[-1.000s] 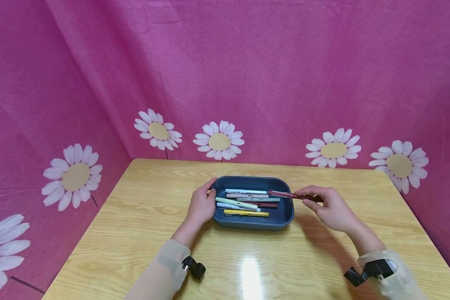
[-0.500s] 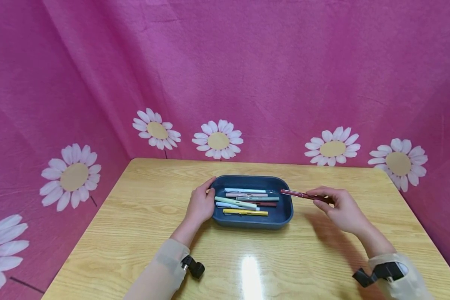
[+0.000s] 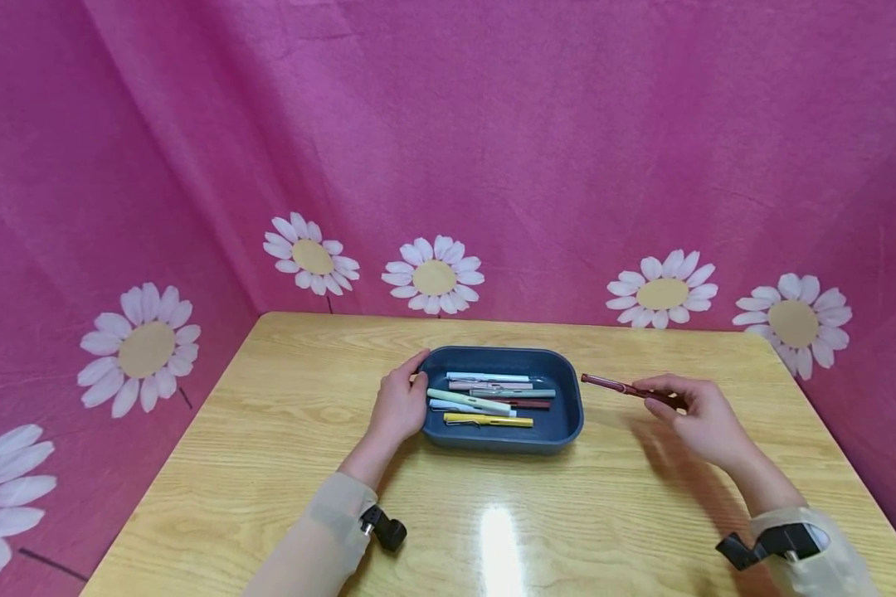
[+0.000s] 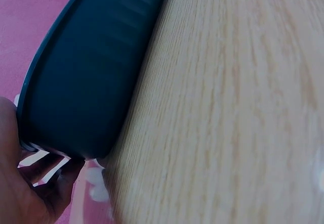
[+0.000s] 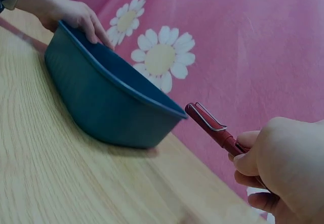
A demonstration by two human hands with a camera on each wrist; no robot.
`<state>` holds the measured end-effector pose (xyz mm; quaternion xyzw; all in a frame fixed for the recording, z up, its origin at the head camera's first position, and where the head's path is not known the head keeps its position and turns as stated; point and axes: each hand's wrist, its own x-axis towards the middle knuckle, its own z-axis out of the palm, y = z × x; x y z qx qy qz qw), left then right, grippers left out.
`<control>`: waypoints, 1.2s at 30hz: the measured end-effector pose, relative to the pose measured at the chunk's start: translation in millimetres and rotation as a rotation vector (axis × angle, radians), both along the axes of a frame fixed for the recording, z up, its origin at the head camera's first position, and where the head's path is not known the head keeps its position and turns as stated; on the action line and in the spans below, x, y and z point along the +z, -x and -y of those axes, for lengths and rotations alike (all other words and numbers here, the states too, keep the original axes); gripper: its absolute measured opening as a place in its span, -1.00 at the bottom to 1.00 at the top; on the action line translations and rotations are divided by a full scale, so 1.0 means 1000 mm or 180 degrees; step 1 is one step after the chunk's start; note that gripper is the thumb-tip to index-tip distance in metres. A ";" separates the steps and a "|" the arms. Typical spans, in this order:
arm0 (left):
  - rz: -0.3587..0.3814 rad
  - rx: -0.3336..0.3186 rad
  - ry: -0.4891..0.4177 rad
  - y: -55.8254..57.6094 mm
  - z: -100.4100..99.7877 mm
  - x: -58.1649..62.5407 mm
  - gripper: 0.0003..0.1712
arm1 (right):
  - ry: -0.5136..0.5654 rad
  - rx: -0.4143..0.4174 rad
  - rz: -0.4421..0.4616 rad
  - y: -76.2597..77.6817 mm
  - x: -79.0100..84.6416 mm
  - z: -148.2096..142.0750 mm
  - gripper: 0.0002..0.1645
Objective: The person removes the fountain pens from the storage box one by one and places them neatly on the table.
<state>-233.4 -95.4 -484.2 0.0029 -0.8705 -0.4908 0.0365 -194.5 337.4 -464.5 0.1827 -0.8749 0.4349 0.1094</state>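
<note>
In the head view a dark blue tray (image 3: 502, 445) with rounded corners stands on the table, with several capped pens inside. A yellow pen (image 3: 489, 421) lies nearest its front wall, and a pale green pen (image 3: 469, 402) slants across others. My left hand (image 3: 401, 402) grips the tray's left end, thumb at the rim and fingers against the outer wall. Just beyond the right end, my right hand (image 3: 705, 419) pinches a dark red pen (image 5: 206, 123) with a metal clip above the table. Its cap end points left toward the tray; the hand covers its other end.
The wooden table (image 3: 433, 514) reaches back to a pink curtain (image 3: 493, 149) printed with white daisies, which also hangs at both sides. Black wrist cameras are strapped over both sleeves. A bright reflection lies on the tabletop in front.
My right hand has moved right with the red pen, whose cap end was over the tray and is now outside its right rim. The left hand keeps its grip on the tray.
</note>
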 end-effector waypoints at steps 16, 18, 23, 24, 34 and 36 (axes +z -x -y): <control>0.0021 -0.0009 -0.0006 0.000 -0.001 0.000 -0.47 | -0.0106 -0.0204 0.0179 0.003 -0.019 -0.020 -0.72; 0.0024 -0.0005 -0.0003 0.000 -0.001 0.000 -0.47 | -0.0106 -0.0228 0.0199 0.002 -0.021 -0.020 -0.72; 0.0022 -0.0012 -0.0005 0.000 0.000 -0.001 -0.47 | -0.0071 -0.0246 0.0262 0.004 -0.026 -0.024 -0.71; 0.0024 -0.0010 -0.0004 0.000 0.000 -0.001 -0.47 | -0.0052 -0.0243 0.0285 0.005 -0.027 -0.024 -0.72; -0.0032 0.0009 0.0049 0.000 -0.001 -0.001 -0.47 | -0.0219 -0.0285 0.0220 0.011 -0.038 -0.030 -0.73; -0.0078 -0.0004 0.0067 0.001 -0.001 -0.001 -0.47 | -0.0239 -0.0286 0.0203 0.012 -0.039 -0.032 -0.74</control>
